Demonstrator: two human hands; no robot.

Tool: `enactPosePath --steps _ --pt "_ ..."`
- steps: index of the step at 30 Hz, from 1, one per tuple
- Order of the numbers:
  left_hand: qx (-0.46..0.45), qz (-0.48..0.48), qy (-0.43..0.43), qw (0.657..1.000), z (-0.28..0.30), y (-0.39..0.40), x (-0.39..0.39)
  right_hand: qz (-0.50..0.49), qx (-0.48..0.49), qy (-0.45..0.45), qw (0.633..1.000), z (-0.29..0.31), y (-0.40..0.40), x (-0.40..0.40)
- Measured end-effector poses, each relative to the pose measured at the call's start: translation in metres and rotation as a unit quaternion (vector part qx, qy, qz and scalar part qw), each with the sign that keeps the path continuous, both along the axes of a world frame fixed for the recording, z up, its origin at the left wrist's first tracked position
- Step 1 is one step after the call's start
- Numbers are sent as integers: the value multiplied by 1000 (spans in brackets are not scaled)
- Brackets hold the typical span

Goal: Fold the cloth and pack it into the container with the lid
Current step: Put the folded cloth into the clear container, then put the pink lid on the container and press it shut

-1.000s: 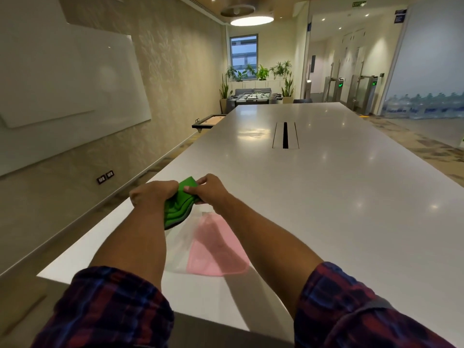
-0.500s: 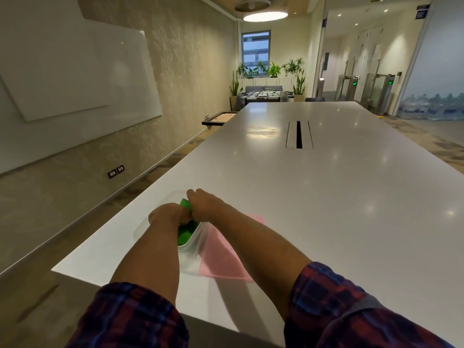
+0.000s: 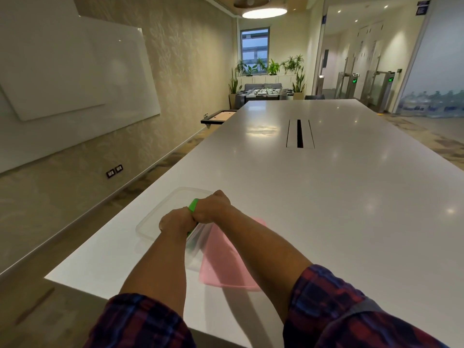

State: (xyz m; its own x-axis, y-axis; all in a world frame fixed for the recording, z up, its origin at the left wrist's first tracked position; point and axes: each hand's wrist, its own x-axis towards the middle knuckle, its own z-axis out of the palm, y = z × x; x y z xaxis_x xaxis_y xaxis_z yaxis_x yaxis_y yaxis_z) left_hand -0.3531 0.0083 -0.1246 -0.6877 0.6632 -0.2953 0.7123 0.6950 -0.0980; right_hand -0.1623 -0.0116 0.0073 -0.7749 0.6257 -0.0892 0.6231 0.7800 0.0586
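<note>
The folded green cloth (image 3: pixel 192 205) sits between our two hands, low inside the clear, rectangular plastic container (image 3: pixel 160 214) at the near left corner of the long white counter (image 3: pixel 326 197). Our left hand (image 3: pixel 175 221) and right hand (image 3: pixel 212 205) are knuckle to knuckle, both closed on the cloth, with only a green strip showing on the far side and a sliver below our wrists. We judge the packing step is in hand: the cloth is being pressed down into the container. Next we would need to let go, flatten the bundle below the rim, then reach for the flat pink lid (image 3: pixel 226 257), which lies just right of the container, partly under our right forearm. A second ago we held the cloth in the air above the lid; since then it has come down into the container.
</note>
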Motion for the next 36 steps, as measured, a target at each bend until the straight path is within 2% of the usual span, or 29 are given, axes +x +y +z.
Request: enactPosePath --steps 2,3,4,5,8,10,12,14,16,19,21,23,25,27,29,32,36 --pt "71 60 -39 995 -18 18 -6 -14 -5 0 1000 -3 4 -1" --pt "73 96 -52 991 -11 24 4 -18 -9 1 1000 -4 6 -1" --pt "73 90 -78 990 9 6 24 -19 -13 -1 1000 -3 7 -1" --pt "69 71 -65 993 23 -7 37 -16 -13 -5 1000 -2 7 1" --pt "48 17 -60 997 12 3 23 -1 -10 -24 1000 2 10 3" --pt "29 20 -79 996 16 1 25 1 -12 -33 999 3 13 2" --pt "64 31 -87 994 52 -27 57 1 -11 -26 1000 2 14 2" --pt "104 11 -39 994 81 -48 84 2 -9 31 999 0 15 4" --pt "158 2 8 987 94 -53 97 0 -11 138 990 -3 17 7" --pt "281 -7 29 959 117 -56 118 -31 -24 346 937 -8 27 14" --pt "354 -26 53 934 124 -53 129 -70 -14 407 911 -9 36 25" --pt "410 -74 85 905 130 -50 140 -104 -6 391 914 -11 43 43" --pt "438 -143 110 881 134 -47 152 -134 2 330 934 -15 51 64" --pt "429 -214 83 874 135 -43 166 -167 8 267 949 -20 57 86" --pt "392 -256 39 883 127 -38 179 -199 -29 219 955 -25 61 104" --pt "342 -247 -23 906 112 -34 193 -229 -97 160 955 -34 63 127" --pt "277 -226 -62 932 94 -32 201 -224 -144 183 946 -44 63 153"
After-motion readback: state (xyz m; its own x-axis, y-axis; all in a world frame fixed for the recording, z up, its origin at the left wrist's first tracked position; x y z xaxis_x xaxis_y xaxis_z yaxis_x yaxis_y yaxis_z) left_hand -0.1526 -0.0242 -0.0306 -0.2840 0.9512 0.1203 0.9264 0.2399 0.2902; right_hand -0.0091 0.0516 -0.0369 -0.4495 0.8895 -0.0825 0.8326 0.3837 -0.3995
